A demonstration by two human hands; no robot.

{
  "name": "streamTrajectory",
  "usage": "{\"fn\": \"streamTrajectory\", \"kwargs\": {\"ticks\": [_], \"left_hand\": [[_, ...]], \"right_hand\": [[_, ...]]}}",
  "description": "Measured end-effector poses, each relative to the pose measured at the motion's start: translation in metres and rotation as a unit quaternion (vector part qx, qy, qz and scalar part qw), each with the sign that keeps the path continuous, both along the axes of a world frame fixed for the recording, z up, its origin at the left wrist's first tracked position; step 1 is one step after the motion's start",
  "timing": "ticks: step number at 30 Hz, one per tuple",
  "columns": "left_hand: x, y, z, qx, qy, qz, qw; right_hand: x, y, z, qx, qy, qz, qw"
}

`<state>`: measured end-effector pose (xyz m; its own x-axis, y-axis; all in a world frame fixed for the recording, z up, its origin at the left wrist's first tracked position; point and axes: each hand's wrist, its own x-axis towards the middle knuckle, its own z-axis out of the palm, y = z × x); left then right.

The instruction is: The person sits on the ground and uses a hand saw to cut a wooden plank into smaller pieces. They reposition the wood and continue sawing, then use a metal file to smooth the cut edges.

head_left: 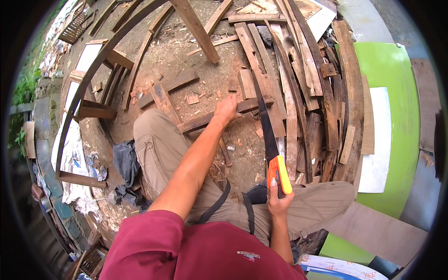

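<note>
My left hand (227, 109) is closed around a dark wooden bar (200, 122), which slants from near my left knee up to the right. In my right hand (280, 203) is a handsaw (269, 138) with a black blade and an orange and yellow handle. Its blade points away from me and crosses the bar near its right end, a short way from my left hand. Whether the teeth have cut into the wood is too small to tell. A short wood block (247, 84) lies just beyond the bar.
Stacked old boards (298, 84) fill the right side, beside a green panel (396, 126) and a white sheet (377, 140). A wooden frame (80, 179) arches over the left. Loose planks (173, 87) and wood chips (192, 99) lie ahead; a black plastic bag (126, 161) sits by my left leg.
</note>
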<state>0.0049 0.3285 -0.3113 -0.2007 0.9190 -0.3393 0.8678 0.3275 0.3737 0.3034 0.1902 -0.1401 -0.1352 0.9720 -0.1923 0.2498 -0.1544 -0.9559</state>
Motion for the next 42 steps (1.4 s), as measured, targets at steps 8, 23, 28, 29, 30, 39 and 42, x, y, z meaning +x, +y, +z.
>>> {"fn": "streamTrajectory", "kwargs": {"ticks": [8, 23, 28, 29, 30, 39, 42], "left_hand": [[-0.004, -0.020, -0.019, -0.038, -0.030, -0.013, 0.999], [-0.018, -0.013, 0.009, -0.090, 0.004, 0.054, 0.994], [-0.017, -0.010, 0.014, -0.098, -0.003, 0.057, 0.994], [-0.017, -0.010, 0.013, -0.095, 0.000, 0.053, 0.994], [-0.017, -0.011, 0.010, -0.091, 0.004, 0.049, 0.995], [-0.014, -0.014, 0.013, -0.104, -0.011, 0.068, 0.992], [-0.018, -0.010, 0.013, -0.123, -0.025, 0.056, 0.990]], "right_hand": [[0.003, 0.004, 0.001, 0.006, -0.022, 0.007, 1.000], [-0.019, 0.024, 0.014, 0.054, -0.138, 0.090, 0.985], [-0.038, 0.052, 0.025, 0.058, -0.172, 0.121, 0.976], [-0.040, 0.057, 0.029, 0.065, -0.178, 0.127, 0.974], [-0.039, 0.059, 0.036, 0.037, -0.197, 0.134, 0.970], [-0.004, 0.048, 0.078, -0.106, -0.202, 0.140, 0.964], [-0.024, 0.059, 0.072, -0.147, -0.167, 0.119, 0.968]]}}
